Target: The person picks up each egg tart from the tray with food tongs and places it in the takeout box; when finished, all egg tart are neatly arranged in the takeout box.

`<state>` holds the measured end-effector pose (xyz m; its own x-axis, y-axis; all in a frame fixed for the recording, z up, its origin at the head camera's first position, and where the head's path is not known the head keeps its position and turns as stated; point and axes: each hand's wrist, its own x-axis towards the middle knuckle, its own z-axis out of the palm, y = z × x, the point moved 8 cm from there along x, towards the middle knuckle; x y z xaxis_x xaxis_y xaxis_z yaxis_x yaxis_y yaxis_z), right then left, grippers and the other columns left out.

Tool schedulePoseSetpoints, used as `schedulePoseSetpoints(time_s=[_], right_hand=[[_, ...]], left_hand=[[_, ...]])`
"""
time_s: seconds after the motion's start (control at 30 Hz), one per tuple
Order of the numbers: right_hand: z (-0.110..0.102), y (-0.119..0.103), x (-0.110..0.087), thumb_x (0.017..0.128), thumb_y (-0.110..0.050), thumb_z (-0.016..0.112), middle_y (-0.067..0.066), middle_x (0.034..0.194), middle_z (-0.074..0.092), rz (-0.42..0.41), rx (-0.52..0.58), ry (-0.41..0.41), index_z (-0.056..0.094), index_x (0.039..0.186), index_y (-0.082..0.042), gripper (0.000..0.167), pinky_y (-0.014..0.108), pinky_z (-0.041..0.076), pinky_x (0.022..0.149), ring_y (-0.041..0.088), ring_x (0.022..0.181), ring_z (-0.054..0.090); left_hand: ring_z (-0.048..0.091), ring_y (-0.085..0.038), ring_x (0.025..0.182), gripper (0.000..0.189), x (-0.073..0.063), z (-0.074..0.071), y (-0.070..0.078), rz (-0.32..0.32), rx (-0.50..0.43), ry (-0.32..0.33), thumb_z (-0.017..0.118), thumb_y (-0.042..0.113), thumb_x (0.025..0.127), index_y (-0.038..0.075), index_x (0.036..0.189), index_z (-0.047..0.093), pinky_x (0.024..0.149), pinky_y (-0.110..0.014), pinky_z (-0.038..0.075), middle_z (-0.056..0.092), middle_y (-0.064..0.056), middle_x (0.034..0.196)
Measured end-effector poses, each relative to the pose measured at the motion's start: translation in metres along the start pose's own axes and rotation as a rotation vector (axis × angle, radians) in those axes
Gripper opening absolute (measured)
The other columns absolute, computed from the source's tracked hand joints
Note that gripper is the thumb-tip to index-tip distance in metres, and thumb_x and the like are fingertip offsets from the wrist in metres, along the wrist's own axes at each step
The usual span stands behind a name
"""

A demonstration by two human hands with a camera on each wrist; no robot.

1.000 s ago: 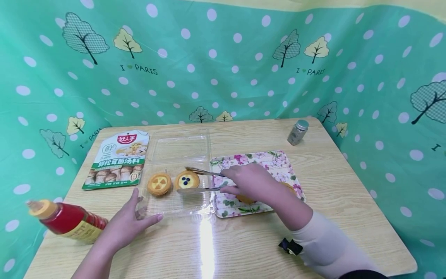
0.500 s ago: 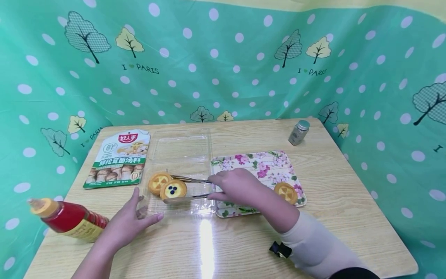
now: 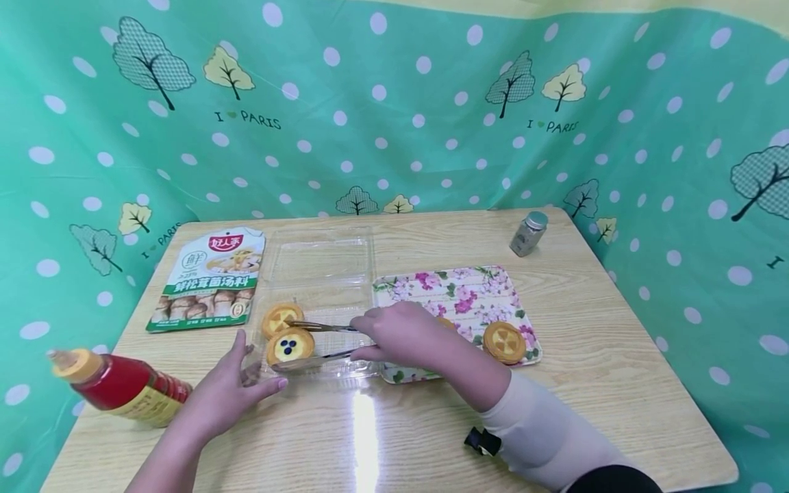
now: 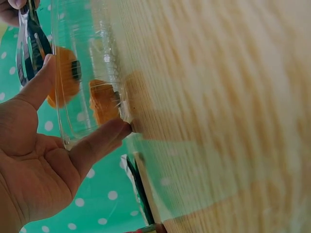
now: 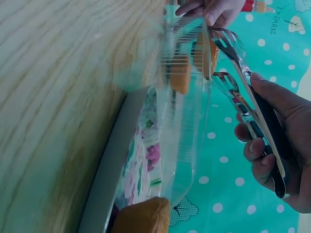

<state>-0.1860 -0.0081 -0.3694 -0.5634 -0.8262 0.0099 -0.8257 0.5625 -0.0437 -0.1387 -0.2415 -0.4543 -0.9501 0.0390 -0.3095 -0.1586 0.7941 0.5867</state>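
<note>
My right hand (image 3: pixel 394 335) holds metal tongs (image 5: pixel 243 92) with dark handles, reaching in from the right. Between the tongs' tips is a tart (image 3: pixel 290 347) with dark berries, near the front left corner of a clear hinged plastic container (image 3: pixel 345 301). In both wrist views this tart sits higher than another tart (image 3: pixel 281 318) on the container's floor, one with a wedge-patterned top. My left hand (image 3: pixel 228 394) holds that corner, thumb at the rim and fingers lower on the wall. A flowered tray (image 3: pixel 493 277) carries a tart (image 3: pixel 504 342) and another partly hidden by my right arm.
A food pouch (image 3: pixel 206 281) lies at the back left. A red squeeze bottle (image 3: pixel 126 387) with a yellow cap is beside my left forearm. A small jar (image 3: pixel 528 234) with a green lid stands at the back right. Polka-dot cloth (image 3: pixel 394 116) hangs around the table.
My right hand has moved left and slightly forward toward me with the tongs, bringing the berry tart to the front left of the container. My left hand has stayed put.
</note>
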Motion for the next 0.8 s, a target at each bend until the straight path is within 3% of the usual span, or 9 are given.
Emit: schedulePoseSetpoints(time_s=[0.17, 0.5, 0.8], right_hand=[[0.006, -0.002, 0.005, 0.095, -0.057, 0.054, -0.007, 0.100, 0.073, 0.009, -0.015, -0.031, 0.066, 0.117, -0.018, 0.046, 0.022, 0.053, 0.058, 0.006, 0.079, 0.067], [0.007, -0.007, 0.011, 0.094, -0.058, 0.054, -0.009, 0.092, 0.072, -0.011, -0.053, 0.008, 0.067, 0.114, -0.019, 0.046, 0.021, 0.050, 0.051, 0.005, 0.067, 0.063], [0.012, -0.006, 0.014, 0.094, -0.059, 0.054, -0.009, 0.092, 0.071, 0.007, -0.060, -0.020, 0.067, 0.114, -0.020, 0.046, 0.020, 0.050, 0.052, 0.004, 0.068, 0.063]], left_hand=[[0.029, -0.058, 0.135, 0.132, 0.000, 0.000, 0.001, 0.005, -0.005, 0.000, 0.070, 0.067, 0.077, 0.001, 0.154, -0.016, 0.105, -0.072, 0.027, 0.022, -0.034, 0.155], [0.026, -0.059, 0.136, 0.132, 0.000, -0.002, 0.002, 0.010, 0.006, 0.010, 0.070, 0.067, 0.077, 0.001, 0.154, -0.015, 0.105, -0.072, 0.026, 0.024, -0.034, 0.155], [0.025, -0.059, 0.136, 0.132, 0.001, -0.001, 0.000, 0.011, 0.012, 0.011, 0.069, 0.068, 0.077, 0.002, 0.154, -0.016, 0.105, -0.073, 0.026, 0.023, -0.034, 0.155]])
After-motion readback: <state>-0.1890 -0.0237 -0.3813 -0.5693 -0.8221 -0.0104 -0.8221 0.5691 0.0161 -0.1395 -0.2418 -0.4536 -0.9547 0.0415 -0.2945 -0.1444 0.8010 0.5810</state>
